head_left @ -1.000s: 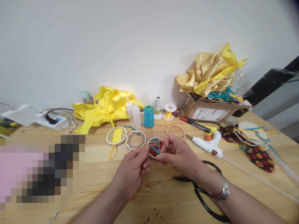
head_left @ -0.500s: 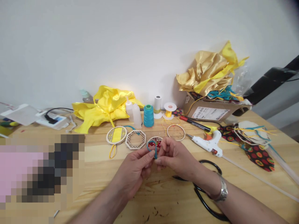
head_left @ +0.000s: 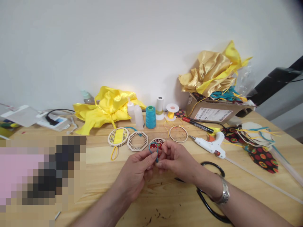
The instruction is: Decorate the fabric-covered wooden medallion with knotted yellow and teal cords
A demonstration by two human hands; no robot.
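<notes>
My left hand (head_left: 138,168) pinches a looped teal cord (head_left: 153,143) between thumb and fingers. My right hand (head_left: 177,162) has its thumb and forefinger pressed together on the same cord, just to the right. The cord's lower end is hidden among the fingertips. Right behind them is a small round wooden frame (head_left: 158,139) with a fretwork top and red patterned fabric; the hands cover its lower part, and I cannot tell whether it touches them. Black-handled scissors (head_left: 209,206) lie partly under my right forearm.
Beyond my hands lie an octagonal frame (head_left: 137,141), a yellow-backed round frame (head_left: 118,136) and a plain ring (head_left: 178,134). A teal thread cone (head_left: 150,117) stands behind. To the right are a white glue gun (head_left: 210,146), a marker (head_left: 199,125) and a cardboard box (head_left: 210,110) of fabric.
Both hands stay in nearly the same place. The teal loop between them has shifted slightly, and my right fingers have moved a little to the left.
</notes>
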